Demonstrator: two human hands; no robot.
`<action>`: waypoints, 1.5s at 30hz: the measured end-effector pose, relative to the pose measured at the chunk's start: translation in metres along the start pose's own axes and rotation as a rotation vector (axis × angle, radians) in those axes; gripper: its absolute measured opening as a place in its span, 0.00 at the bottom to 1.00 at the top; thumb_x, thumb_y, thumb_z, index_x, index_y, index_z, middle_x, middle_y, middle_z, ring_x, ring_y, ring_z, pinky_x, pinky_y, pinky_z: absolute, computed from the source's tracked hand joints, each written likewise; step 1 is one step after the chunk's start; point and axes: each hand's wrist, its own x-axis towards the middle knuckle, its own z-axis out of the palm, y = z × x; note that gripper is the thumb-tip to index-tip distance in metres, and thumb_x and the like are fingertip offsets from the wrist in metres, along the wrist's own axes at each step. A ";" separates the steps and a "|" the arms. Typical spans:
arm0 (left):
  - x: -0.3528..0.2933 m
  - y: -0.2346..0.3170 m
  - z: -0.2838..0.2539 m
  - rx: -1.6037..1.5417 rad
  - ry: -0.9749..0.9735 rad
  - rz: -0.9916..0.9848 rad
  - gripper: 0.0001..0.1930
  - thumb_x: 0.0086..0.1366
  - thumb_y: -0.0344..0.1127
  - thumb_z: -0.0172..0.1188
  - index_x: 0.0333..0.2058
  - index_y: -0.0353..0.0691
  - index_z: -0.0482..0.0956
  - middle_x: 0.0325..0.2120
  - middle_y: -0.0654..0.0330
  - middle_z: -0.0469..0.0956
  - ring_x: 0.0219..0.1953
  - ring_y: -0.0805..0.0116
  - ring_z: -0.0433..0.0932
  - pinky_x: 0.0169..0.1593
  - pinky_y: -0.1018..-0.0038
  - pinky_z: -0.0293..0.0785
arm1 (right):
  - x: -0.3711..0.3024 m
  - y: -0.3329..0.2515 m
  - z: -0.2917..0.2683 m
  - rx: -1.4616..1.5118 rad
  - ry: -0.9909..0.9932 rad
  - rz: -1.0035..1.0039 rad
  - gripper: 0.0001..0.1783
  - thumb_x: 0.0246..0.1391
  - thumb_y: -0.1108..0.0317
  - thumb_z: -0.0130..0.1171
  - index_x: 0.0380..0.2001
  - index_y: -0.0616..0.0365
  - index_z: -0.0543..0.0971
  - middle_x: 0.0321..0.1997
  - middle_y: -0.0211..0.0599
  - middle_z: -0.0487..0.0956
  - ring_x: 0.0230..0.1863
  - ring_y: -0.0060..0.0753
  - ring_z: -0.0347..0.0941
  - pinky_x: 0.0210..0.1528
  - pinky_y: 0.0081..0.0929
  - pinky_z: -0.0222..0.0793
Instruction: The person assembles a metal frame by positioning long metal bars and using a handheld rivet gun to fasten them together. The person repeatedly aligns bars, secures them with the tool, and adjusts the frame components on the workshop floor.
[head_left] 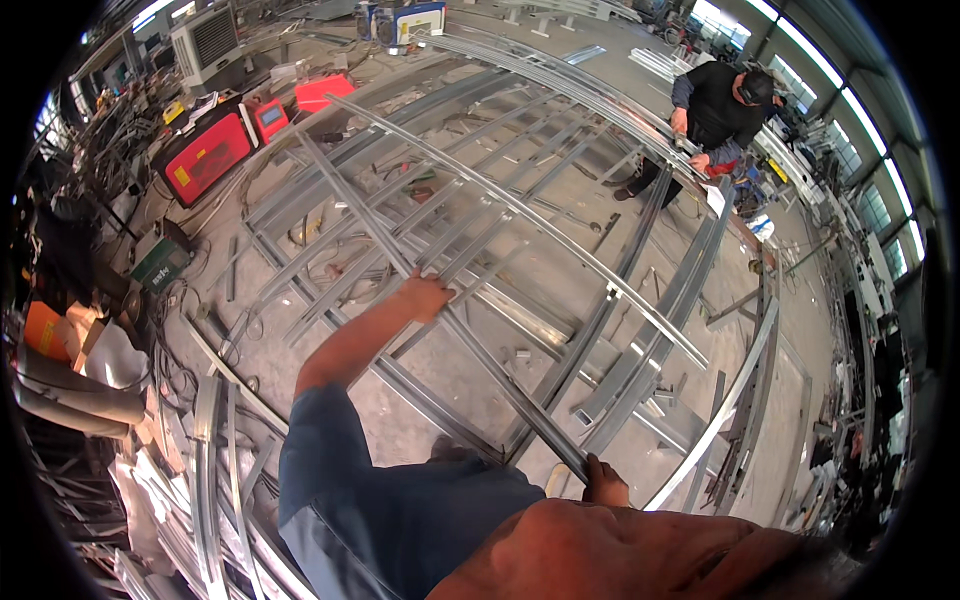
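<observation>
A long grey metal tube (501, 375) slants from the far left toward me, across a frame of welded metal bars. My left hand (425, 297) is closed around its middle, arm stretched out. Near its close end my right hand (605, 485) grips the same tube, with the fingers partly hidden. Beyond it a second long, shiny metal bar (560, 250) crosses the frame from far left to near right. Thinner parallel crossbars (540, 150) fill the far part of the frame.
A person in dark clothes (722, 105) works with both hands at the far right end of the metal lengths. Red machines (207, 155) stand at the left, with a green box (160, 255) nearer. Metal offcuts (208, 450) pile up at near left. Cables trail on the floor.
</observation>
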 end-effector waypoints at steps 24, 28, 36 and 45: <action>-0.245 0.173 -0.077 -0.137 0.139 -0.156 0.11 0.42 0.33 0.65 0.26 0.42 0.74 0.24 0.54 0.79 0.27 0.48 0.81 0.32 0.55 0.78 | 0.025 0.165 -0.124 -0.211 0.632 -0.164 0.26 0.36 0.80 0.56 0.45 0.54 0.80 0.34 0.37 0.76 0.42 0.48 0.72 0.57 0.44 0.67; -0.317 0.190 -0.049 -0.168 -0.047 -0.421 0.13 0.44 0.35 0.64 0.29 0.43 0.74 0.24 0.51 0.81 0.29 0.46 0.82 0.34 0.53 0.78 | 0.097 0.128 -0.114 -0.138 0.611 -0.380 0.21 0.42 0.77 0.56 0.42 0.51 0.81 0.33 0.33 0.75 0.43 0.41 0.74 0.60 0.41 0.67; -0.488 0.188 0.044 -0.398 -0.304 -0.894 0.18 0.46 0.41 0.67 0.36 0.41 0.75 0.31 0.49 0.83 0.38 0.42 0.82 0.46 0.49 0.76 | 0.200 -0.039 -0.015 -0.021 0.315 -0.698 0.17 0.34 0.68 0.65 0.34 0.48 0.80 0.34 0.28 0.75 0.46 0.36 0.73 0.60 0.37 0.63; -0.547 0.213 0.081 -0.390 -0.511 -1.121 0.12 0.51 0.36 0.57 0.36 0.43 0.76 0.32 0.45 0.83 0.40 0.41 0.82 0.46 0.49 0.76 | 0.260 -0.170 0.126 0.029 0.105 -0.855 0.13 0.38 0.71 0.62 0.32 0.49 0.79 0.39 0.31 0.75 0.53 0.39 0.71 0.67 0.43 0.58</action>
